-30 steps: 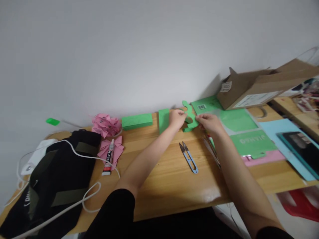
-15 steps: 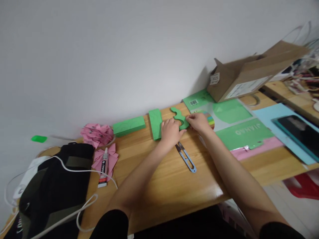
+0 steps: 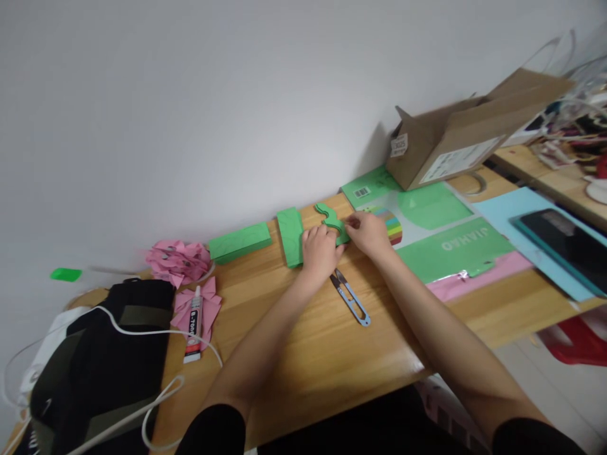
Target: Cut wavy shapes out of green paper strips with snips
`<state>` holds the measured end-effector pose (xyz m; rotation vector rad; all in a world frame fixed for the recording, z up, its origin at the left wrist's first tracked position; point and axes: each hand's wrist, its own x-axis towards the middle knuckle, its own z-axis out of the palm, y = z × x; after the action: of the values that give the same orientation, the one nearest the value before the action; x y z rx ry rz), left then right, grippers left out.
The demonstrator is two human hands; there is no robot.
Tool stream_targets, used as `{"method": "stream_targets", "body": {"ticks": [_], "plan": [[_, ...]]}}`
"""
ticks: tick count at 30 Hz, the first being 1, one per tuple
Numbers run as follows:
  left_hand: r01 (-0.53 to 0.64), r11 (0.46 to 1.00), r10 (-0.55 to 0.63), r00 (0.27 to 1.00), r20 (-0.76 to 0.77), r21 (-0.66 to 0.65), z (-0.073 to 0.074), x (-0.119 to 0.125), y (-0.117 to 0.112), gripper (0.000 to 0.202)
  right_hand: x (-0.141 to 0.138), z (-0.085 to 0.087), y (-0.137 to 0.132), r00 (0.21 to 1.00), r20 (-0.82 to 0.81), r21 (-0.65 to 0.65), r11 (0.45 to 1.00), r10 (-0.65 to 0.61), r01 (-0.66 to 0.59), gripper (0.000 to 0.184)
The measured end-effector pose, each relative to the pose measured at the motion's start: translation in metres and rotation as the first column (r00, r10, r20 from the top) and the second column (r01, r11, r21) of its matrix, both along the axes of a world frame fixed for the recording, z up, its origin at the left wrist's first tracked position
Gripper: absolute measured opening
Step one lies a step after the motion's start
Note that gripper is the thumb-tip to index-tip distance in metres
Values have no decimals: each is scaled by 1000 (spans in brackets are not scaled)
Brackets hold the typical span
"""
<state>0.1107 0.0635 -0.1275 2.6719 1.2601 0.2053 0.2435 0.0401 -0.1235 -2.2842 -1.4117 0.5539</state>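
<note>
A green, wavy cut paper piece (image 3: 331, 217), seemingly several layers thick, lies on the wooden table between my hands. My left hand (image 3: 320, 251) is closed over its lower left part, fingers curled and pressing it down. At its right edge my right hand (image 3: 368, 234) pinches with thumb and forefinger; the fingertips' exact grip is partly hidden. Beside my left hand rests a flat green paper stack (image 3: 290, 236), and farther left a longer green paper block (image 3: 240, 241). Blue-handled thread snips (image 3: 351, 300) lie just below my hands, blades toward them.
Left are pink folded paper pieces (image 3: 179, 260), a glue tube (image 3: 194, 325), a black bag (image 3: 121, 341) and a white cable (image 3: 137, 332). To the right are a green paper pack (image 3: 450, 258), a cardboard box (image 3: 446, 136), a tape roll (image 3: 475, 184) and a phone (image 3: 564, 246).
The view has shifted slightly, so everything sits a little farther left. Both hands stay on the green wavy piece with nearly the same hold.
</note>
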Motion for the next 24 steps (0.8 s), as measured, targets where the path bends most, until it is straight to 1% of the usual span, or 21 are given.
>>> {"method": "stream_targets", "body": {"ticks": [4,8,12,14,17,19,24], "plan": [[16,1000,-16,1000,-19,6,2,0,-3,24,-3,3,-1,999,28,-19,999,34,-33,29],[28,1000,-28,999,-42,14,13,-5,-2,29,-6,9,3,996,56,-58,996,68,-64,31],[5,999,-1,996,-90,35,27,-10,18,21,-11,19,19,994,73,-142,987,83,-72,32],[13,999,-9,992,-129,29,30,-9,32,20,-13,24,28,994,75,-202,977,85,-68,32],[23,1000,-23,984,-179,-4,30,-3,51,30,-16,30,37,992,77,-275,959,99,-75,32],[31,999,-37,980,-196,-33,28,1,59,33,-18,33,38,990,83,-297,951,112,-83,32],[35,995,-52,979,-198,-91,27,4,63,33,-18,32,36,988,93,-298,950,127,-95,33]]}}
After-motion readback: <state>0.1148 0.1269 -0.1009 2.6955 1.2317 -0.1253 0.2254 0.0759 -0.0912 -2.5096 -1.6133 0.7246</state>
